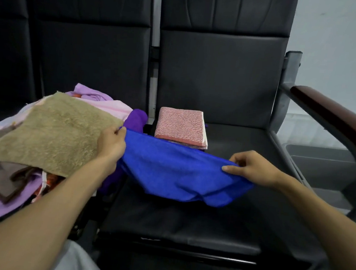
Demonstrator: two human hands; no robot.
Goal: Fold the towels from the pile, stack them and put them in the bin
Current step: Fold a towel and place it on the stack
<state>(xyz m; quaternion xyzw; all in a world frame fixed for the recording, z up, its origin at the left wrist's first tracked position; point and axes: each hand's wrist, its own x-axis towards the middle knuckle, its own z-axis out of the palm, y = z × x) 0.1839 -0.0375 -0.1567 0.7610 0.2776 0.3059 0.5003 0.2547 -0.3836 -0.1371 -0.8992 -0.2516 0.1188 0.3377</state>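
Blue towel (182, 176) hangs over the black seat (186, 226), just in front of the folded pink towel (181, 126). My left hand (111, 144) pinches one top corner and my right hand (254, 167) pinches the other. I should draw that edge taut and level so the corners meet cleanly. Its long axis runs left to right, with the middle sagging. The pile (50, 132) lies to my left.

I see black padded seats (210, 77) joined in a row, a dark wooden armrest (333, 120) at right, a pale wall (342, 41) behind.
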